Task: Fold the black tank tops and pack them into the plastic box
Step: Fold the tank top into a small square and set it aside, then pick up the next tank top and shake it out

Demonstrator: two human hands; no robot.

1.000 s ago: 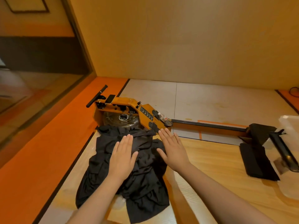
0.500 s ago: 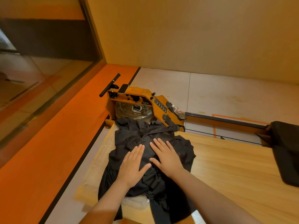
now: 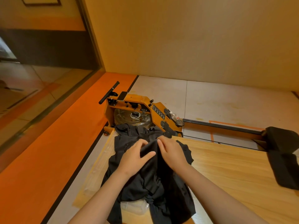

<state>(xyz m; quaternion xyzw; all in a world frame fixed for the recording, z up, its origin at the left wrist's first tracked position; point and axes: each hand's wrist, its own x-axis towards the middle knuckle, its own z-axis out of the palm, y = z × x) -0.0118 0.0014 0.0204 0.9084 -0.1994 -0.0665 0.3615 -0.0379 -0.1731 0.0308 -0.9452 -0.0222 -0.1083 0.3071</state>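
A crumpled heap of black tank tops lies on the left end of a wooden table. My left hand pinches a ridge of the black fabric between thumb and fingers near the top of the heap. Just right of it, my right hand curls its fingers into the same fold. A clear plastic piece shows under the heap's near edge; whether it is the box I cannot tell.
An orange rowing machine stands on the floor beyond the table's far edge, its rail running right. More black cloth lies at the table's right edge. An orange floor strip runs along the left.
Both hands lay flat on the heap before; now their fingers have closed together on a fold of fabric at its top. The view has shifted closer over the heap.
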